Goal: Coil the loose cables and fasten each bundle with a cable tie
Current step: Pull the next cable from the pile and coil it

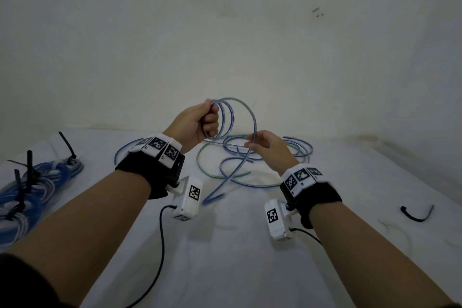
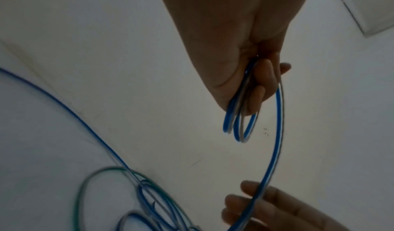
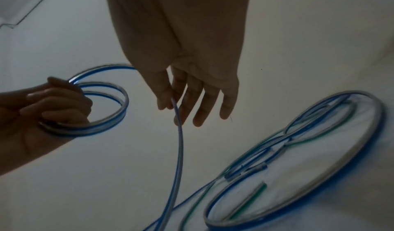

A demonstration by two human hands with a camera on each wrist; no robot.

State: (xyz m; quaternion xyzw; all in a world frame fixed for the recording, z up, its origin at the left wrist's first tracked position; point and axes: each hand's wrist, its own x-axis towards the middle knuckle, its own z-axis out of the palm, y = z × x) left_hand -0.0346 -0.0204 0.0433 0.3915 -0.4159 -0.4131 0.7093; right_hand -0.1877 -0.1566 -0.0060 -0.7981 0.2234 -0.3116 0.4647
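Black wrist straps [image 1: 140, 170]; white tag-marked bands [image 1: 160, 147]; white camera boxes [image 1: 188, 199]; black leads [image 1: 161, 240].

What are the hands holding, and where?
Left hand grips the coiled loops of the blue cable; right hand pinches its loose run below them.

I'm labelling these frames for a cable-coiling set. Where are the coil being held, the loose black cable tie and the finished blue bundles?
coil [image 1: 226, 117], head view, on its small loops beside the fist.
loose black cable tie [image 1: 416, 215], head view, mid-strap.
finished blue bundles [image 1: 53, 170], head view, on the blue strands.
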